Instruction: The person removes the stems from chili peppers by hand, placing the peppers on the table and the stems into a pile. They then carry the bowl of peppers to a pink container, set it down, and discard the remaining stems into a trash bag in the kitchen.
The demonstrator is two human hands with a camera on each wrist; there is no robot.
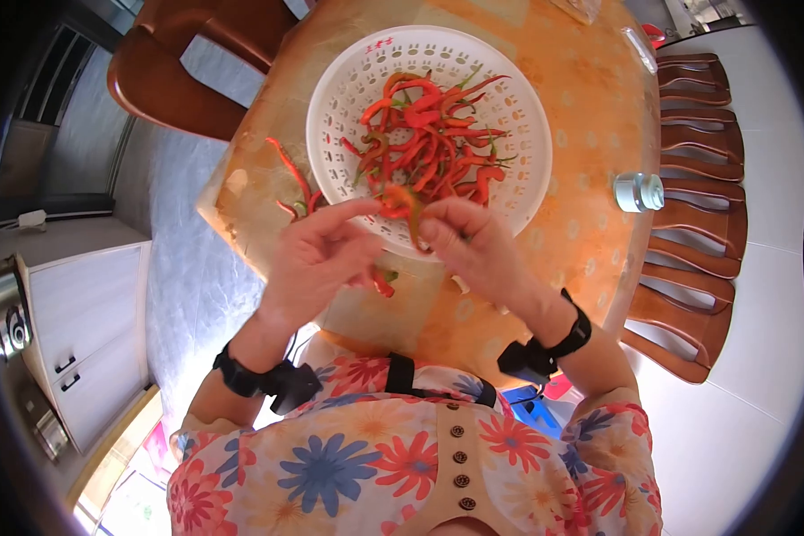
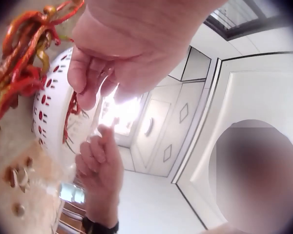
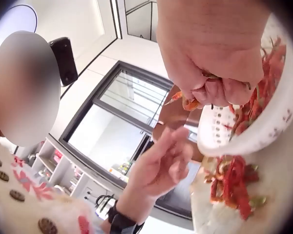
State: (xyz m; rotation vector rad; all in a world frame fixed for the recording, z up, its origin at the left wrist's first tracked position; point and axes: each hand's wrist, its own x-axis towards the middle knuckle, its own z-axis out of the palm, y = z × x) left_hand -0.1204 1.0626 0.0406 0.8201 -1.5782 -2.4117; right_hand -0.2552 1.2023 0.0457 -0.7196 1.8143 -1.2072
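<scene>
A white perforated plastic basket point(image 1: 330, 134) holds a heap of red chili peppers point(image 1: 429, 143). My right hand point(image 1: 478, 241) pinches an orange-green chili pepper point(image 1: 411, 207) over the basket's near rim. In the right wrist view, an orange pepper tip point(image 3: 175, 98) pokes out beside that hand's curled fingers. Close by on the left is my left hand point(image 1: 326, 255), its index finger reaching toward the pepper and the other fingers loosely bent. Nothing shows in its grasp in the right wrist view. More chili peppers point(image 3: 234, 185) lie on the table beside the basket, partly hidden under the left hand in the head view.
The table has an orange patterned cover point(image 1: 590, 125). A pale-blue-tinted glass jar point(image 1: 636, 192) stands near its right edge. Brown wooden chairs point(image 1: 697, 214) line the right side, and another chair point(image 1: 170, 62) stands at the upper left. Each wrist wears a black strap with a camera.
</scene>
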